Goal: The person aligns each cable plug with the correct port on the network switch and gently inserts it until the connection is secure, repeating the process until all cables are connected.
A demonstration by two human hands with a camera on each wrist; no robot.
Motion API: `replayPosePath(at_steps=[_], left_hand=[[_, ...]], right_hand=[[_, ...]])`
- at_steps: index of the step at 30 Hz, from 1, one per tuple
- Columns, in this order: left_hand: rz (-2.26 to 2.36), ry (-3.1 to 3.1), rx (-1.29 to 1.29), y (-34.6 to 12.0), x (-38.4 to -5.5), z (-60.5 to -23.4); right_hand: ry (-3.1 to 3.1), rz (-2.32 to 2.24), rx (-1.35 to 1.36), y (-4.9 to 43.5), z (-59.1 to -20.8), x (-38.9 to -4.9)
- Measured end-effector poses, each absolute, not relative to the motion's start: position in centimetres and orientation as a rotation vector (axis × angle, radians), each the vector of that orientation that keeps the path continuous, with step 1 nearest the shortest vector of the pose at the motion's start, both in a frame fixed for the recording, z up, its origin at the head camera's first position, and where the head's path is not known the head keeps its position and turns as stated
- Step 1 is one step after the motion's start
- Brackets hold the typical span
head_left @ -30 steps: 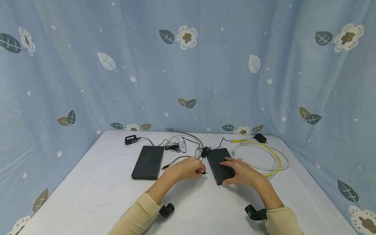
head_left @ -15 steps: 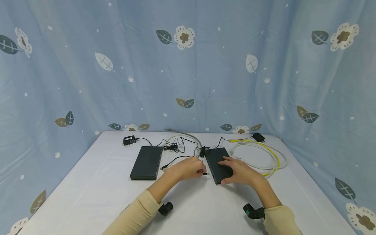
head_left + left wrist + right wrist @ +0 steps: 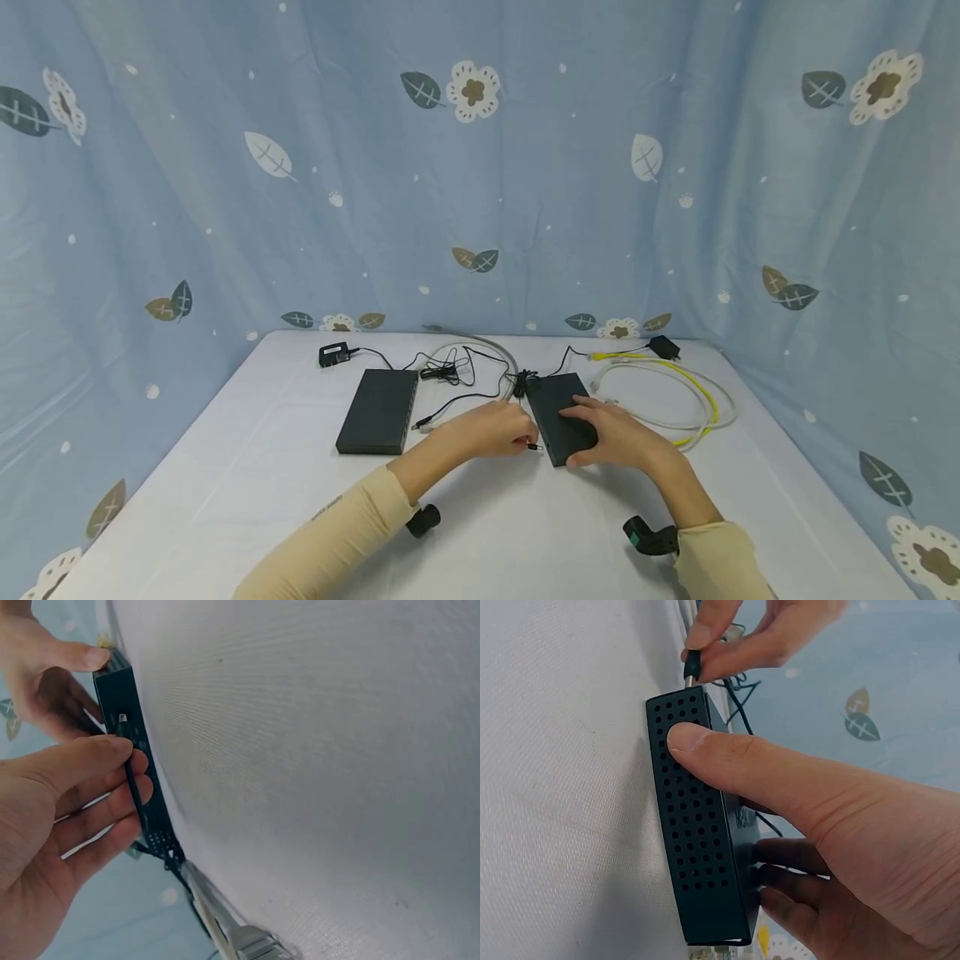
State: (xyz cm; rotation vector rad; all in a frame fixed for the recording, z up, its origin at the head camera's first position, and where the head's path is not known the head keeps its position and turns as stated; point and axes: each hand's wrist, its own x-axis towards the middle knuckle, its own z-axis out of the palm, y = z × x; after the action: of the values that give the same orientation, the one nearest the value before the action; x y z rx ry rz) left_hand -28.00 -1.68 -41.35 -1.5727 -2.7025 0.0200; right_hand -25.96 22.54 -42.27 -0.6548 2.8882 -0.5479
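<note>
My left hand [image 3: 498, 429] pinches a black barrel power plug [image 3: 534, 447] between thumb and fingers. The plug's metal tip points at the near left side of a small black network switch [image 3: 553, 408]. In the head view a narrow gap shows between them; in the right wrist view the plug [image 3: 692, 666] lines up with the box's edge, and contact cannot be told. My right hand [image 3: 618, 433] grips the switch, thumb on its perforated end [image 3: 697, 825] and fingers over its top. In the left wrist view the plug's cord runs down along the switch [image 3: 120, 694].
A second black box [image 3: 377, 412] lies to the left. Behind are a bundled black cord [image 3: 444, 372], a grey cable [image 3: 495, 343] and two power adapters [image 3: 333, 354], [image 3: 663, 347]. A loose black plug [image 3: 422, 422] lies between the boxes. White and yellow network cables [image 3: 708, 408] coil at right.
My left hand has moved slightly right, bringing the plug closer to the switch. My right hand keeps its hold on the switch, which stays in about the same place.
</note>
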Motion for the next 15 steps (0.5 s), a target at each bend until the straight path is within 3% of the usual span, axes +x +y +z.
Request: replayPosePath(at_steps=[15], left_hand=[[-0.128,-2.752,-1.550,-1.72,-27.83,-41.18]], right_hand=[[2.882,-0.569,-0.688,22.58,-42.24,-25.99]])
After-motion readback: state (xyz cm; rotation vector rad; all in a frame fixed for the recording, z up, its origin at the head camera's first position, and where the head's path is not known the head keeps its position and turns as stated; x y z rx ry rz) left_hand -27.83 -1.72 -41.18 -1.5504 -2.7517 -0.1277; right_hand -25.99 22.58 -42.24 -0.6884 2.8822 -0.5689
